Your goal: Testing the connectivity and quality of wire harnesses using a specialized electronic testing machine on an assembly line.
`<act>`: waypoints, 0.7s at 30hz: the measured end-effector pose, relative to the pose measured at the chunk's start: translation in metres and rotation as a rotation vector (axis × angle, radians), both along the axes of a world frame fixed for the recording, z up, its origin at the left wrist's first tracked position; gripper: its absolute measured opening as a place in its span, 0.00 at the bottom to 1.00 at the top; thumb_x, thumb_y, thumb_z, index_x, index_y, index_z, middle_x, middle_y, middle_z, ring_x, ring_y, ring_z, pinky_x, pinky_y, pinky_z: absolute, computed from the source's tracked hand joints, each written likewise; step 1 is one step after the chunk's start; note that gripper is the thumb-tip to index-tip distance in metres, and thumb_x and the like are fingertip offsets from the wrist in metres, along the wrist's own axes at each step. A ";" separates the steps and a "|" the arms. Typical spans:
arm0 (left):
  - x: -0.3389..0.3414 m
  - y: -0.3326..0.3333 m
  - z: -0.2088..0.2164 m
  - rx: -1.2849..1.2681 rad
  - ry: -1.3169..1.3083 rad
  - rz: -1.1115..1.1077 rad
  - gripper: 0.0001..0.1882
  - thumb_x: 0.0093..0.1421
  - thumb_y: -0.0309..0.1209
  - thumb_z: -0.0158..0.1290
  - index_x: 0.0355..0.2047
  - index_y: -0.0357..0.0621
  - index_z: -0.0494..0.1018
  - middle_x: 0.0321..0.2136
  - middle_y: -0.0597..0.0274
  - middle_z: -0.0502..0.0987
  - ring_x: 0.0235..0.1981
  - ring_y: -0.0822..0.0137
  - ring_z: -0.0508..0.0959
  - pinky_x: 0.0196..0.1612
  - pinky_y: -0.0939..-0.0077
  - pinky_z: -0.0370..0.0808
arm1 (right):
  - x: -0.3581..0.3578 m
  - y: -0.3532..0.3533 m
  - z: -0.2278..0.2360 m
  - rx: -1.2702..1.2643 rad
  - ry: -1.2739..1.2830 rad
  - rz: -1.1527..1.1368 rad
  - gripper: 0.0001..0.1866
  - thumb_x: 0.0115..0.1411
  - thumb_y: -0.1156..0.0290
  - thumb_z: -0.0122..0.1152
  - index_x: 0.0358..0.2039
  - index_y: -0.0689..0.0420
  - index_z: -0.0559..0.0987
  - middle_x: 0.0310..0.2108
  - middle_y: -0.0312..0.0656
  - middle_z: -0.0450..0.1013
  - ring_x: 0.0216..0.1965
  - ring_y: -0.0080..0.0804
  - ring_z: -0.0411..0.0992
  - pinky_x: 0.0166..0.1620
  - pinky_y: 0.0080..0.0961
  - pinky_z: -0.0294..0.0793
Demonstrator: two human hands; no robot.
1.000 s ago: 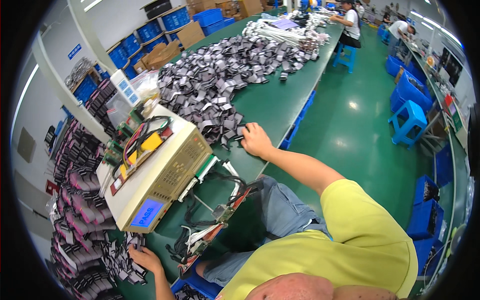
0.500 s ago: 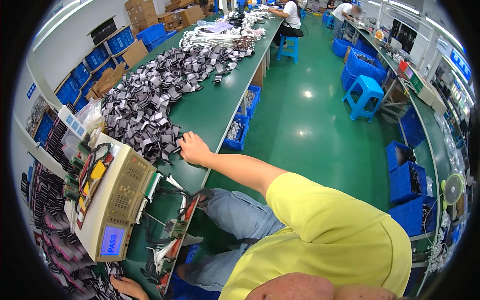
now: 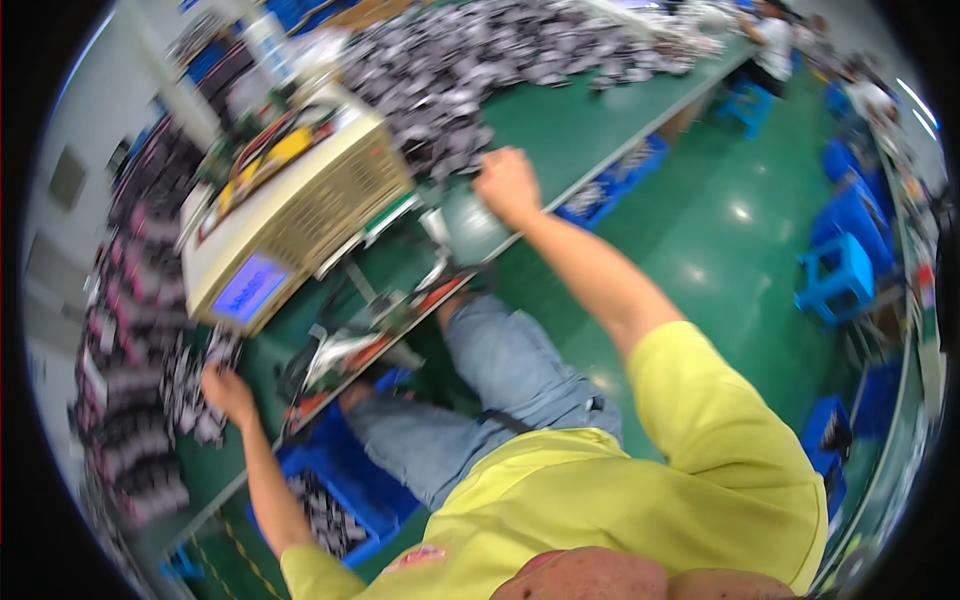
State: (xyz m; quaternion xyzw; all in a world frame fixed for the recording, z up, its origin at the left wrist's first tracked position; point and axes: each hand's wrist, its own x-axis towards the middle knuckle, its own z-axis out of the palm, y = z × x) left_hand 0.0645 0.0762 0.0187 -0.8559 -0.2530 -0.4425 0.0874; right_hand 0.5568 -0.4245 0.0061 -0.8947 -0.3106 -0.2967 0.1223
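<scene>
A large heap of short grey ribbon cables (image 3: 440, 90) with black ends covers the far part of the green bench. At its near edge is my right hand (image 3: 508, 187), fingers curled in; blur hides what they hold. My left hand (image 3: 229, 394), closed and blurred too, is at a smaller pile of ribbon cables (image 3: 195, 400) on the bench's left; its fingertips are partly hidden. Between the hands stands a beige test instrument (image 3: 310, 205) with a lit blue screen. A test socket (image 3: 392, 218) juts from its right side.
Stacked cable bundles (image 3: 135, 400) line the bench's left side. Wires and an orange strip (image 3: 370, 352) lie along its front edge. Below is a blue bin (image 3: 380, 490) with cables. Across the green floor stands a blue stool (image 3: 838, 275); other people sit further off.
The view has swung, bringing my left forearm and the bin below into sight. My right hand has drawn slightly off the heap's edge. The instrument's screen shows different text.
</scene>
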 end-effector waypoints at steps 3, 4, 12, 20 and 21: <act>-0.006 -0.048 0.010 -0.168 -0.279 0.037 0.07 0.65 0.21 0.58 0.43 0.33 0.78 0.41 0.50 0.82 0.43 0.51 0.81 0.50 0.63 0.77 | -0.011 -0.005 0.010 0.168 0.016 -0.027 0.16 0.57 0.64 0.61 0.42 0.60 0.78 0.43 0.54 0.74 0.47 0.53 0.72 0.49 0.49 0.76; -0.021 -0.077 0.020 -0.186 -0.322 0.019 0.06 0.65 0.20 0.58 0.42 0.34 0.78 0.41 0.52 0.82 0.41 0.54 0.81 0.49 0.65 0.77 | -0.012 -0.006 0.009 0.203 0.002 0.002 0.17 0.57 0.65 0.61 0.45 0.60 0.78 0.44 0.54 0.74 0.48 0.54 0.72 0.51 0.49 0.76; -0.073 -0.300 0.059 -0.548 -0.319 -0.246 0.09 0.58 0.12 0.59 0.34 0.38 0.76 0.36 0.56 0.82 0.40 0.60 0.81 0.45 0.69 0.77 | -0.115 -0.026 0.037 0.785 0.216 0.310 0.17 0.60 0.80 0.63 0.51 0.63 0.79 0.51 0.52 0.77 0.50 0.46 0.76 0.52 0.37 0.76; 0.013 -0.369 0.043 -0.915 -0.172 -0.681 0.13 0.50 0.11 0.64 0.35 0.37 0.79 0.35 0.55 0.84 0.37 0.56 0.83 0.43 0.68 0.79 | -0.294 -0.022 0.054 0.409 0.843 1.277 0.23 0.56 0.70 0.76 0.51 0.60 0.80 0.48 0.49 0.77 0.45 0.47 0.79 0.48 0.38 0.81; 0.022 -0.369 0.047 -0.928 -0.178 -0.685 0.13 0.50 0.11 0.64 0.35 0.37 0.79 0.35 0.55 0.84 0.37 0.56 0.83 0.43 0.68 0.79 | -0.293 -0.026 0.048 0.369 0.912 1.240 0.21 0.55 0.74 0.76 0.49 0.61 0.81 0.47 0.49 0.77 0.43 0.46 0.80 0.45 0.36 0.81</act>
